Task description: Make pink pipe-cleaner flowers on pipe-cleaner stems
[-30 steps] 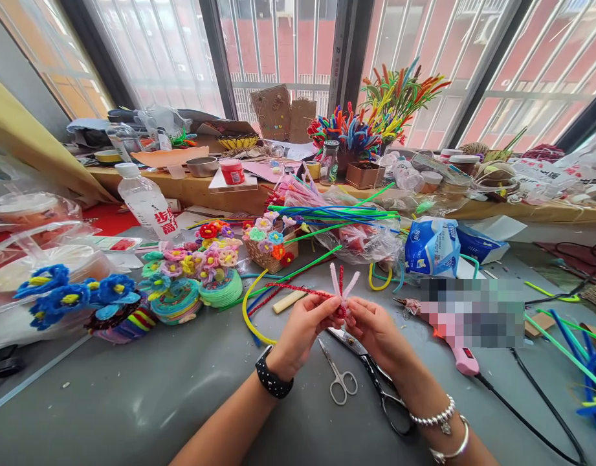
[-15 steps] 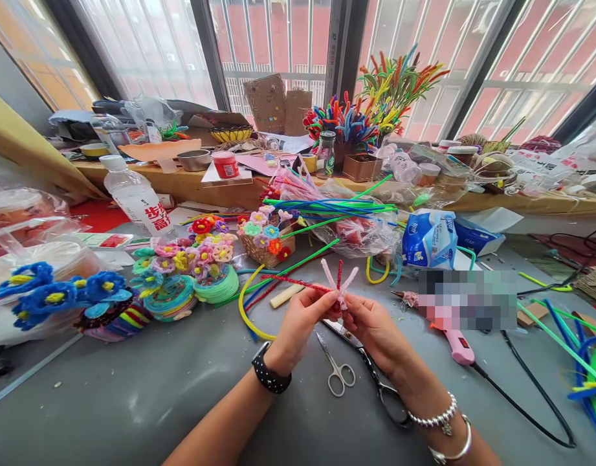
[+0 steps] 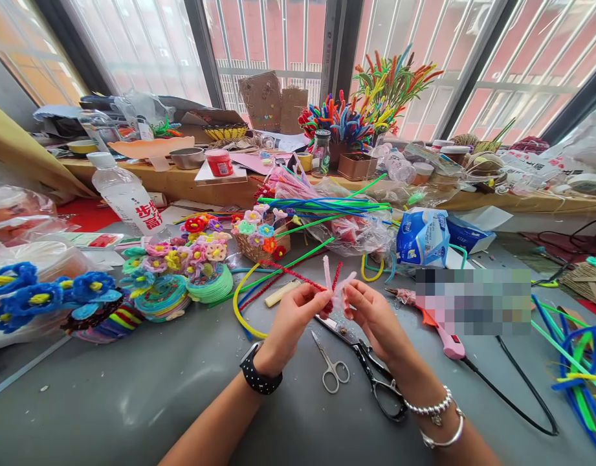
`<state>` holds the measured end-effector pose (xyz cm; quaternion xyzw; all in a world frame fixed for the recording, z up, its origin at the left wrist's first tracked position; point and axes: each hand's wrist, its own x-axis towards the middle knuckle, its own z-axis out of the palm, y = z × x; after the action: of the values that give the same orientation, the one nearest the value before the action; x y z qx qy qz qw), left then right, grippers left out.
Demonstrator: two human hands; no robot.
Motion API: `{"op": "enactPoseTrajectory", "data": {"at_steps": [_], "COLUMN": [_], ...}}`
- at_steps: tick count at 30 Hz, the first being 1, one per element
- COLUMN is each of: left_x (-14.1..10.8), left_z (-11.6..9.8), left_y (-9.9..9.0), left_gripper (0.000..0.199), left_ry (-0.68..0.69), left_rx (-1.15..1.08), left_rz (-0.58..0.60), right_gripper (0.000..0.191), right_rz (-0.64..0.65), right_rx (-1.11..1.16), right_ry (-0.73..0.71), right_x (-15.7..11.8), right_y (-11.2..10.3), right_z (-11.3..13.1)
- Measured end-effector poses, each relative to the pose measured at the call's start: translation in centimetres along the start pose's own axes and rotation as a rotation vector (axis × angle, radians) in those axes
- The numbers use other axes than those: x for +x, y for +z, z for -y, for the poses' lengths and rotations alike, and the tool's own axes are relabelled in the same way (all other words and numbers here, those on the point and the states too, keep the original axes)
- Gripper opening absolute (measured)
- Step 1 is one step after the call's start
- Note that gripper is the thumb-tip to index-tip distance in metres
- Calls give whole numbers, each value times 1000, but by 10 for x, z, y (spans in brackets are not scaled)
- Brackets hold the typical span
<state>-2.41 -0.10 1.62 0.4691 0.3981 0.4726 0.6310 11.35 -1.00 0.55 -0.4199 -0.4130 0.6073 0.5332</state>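
Observation:
My left hand [image 3: 300,317] pinches a bunch of red pipe cleaners [image 3: 298,276] and pale pink pipe cleaners [image 3: 326,266] at their joined middle. One red length sticks out to the left, while shorter red and pink ends point up. My right hand [image 3: 373,314] is closed at the fingertips on a pale pink end that leans right. The fingers hide the join. Just below the hands, small scissors [image 3: 326,355] and larger black-handled scissors [image 3: 364,356] lie on the grey table [image 3: 181,388]. A pale stick [image 3: 281,294] lies left of my hands.
Pipe-cleaner flower pots [image 3: 162,301] and a water bottle [image 3: 127,197] stand on the left. A pink glue gun [image 3: 450,343] with a black cord lies right, beside a blue tissue pack [image 3: 422,236]. Loose pipe cleaners [image 3: 576,362] lie at the right edge.
My right hand has moved slightly away from my left, bending a pale pink end to the right. The view has shifted a little, so the surroundings appear farther left.

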Motion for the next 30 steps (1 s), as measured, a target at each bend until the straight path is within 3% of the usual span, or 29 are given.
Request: {"op": "enactPoseTrajectory", "data": {"at_steps": [3, 10, 15, 19, 22, 25, 27, 30], "left_x": [1, 1, 2, 4, 4, 2, 0, -1], "left_z": [-2, -1, 2, 2, 0, -2, -4, -7], "left_y": [-3, -6, -4, -6, -11, -16, -18, -20], "left_gripper": [20, 21, 23, 23, 19, 17, 18, 19], "left_ry": [-9, -66, -134, -187, -226, -303, -349, -399], "left_rx": [111, 197, 13, 6, 86, 144, 172, 183], "left_rz": [92, 279, 225, 169, 297, 469, 560, 658], "right_gripper": [32, 18, 16, 20, 22, 22, 22, 23], "right_rz": [32, 10, -55, -36, 45, 203, 301, 349], "right_rx": [-15, -77, -87, -97, -182, -304, -349, -350], "right_ry": [15, 6, -81, -40, 30, 111, 148, 166], "right_x": [0, -1, -1, 0, 0, -1, -2, -2], "right_y": [-3, -3, 1, -5, -15, -22, -23, -19], "right_z": [3, 5, 4, 6, 13, 20, 22, 21]}}
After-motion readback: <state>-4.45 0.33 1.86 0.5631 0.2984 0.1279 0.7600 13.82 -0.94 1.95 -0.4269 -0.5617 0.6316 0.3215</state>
